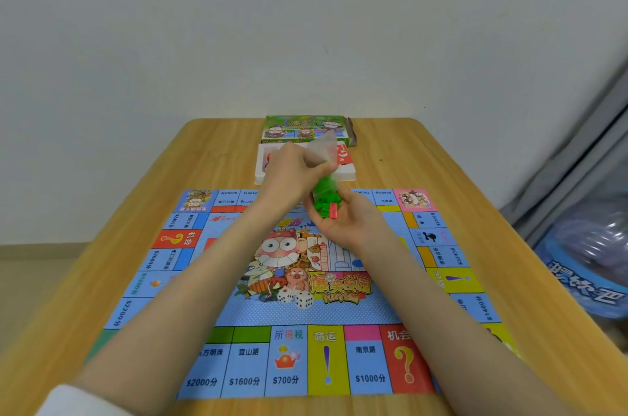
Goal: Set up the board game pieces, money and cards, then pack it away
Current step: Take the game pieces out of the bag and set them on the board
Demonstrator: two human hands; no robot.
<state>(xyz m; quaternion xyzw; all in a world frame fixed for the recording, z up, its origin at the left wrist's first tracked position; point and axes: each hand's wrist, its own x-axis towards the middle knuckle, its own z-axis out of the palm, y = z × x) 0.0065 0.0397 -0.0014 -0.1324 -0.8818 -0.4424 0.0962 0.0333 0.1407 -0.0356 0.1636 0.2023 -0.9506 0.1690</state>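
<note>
A colourful paper game board (pixel 306 310) lies flat on the wooden table (pixel 441 177). Above its far edge my left hand (pixel 292 170) pinches a small clear plastic bag (pixel 323 157), tipped mouth down. Green and red plastic pieces (pixel 324 206) spill from the bag into my right hand (pixel 343 215), which is cupped palm up right under it. Behind my hands sits a white tray (pixel 346 174) holding a red card deck (pixel 343 155) and small coloured pieces, partly hidden by my left hand. The green game box (pixel 299 126) lies beyond the tray.
The table stands against a white wall. Bare wood shows on both sides of the board and the tray. To the right of the table, a grey frame and a blue plastic package (pixel 584 266) sit at floor level.
</note>
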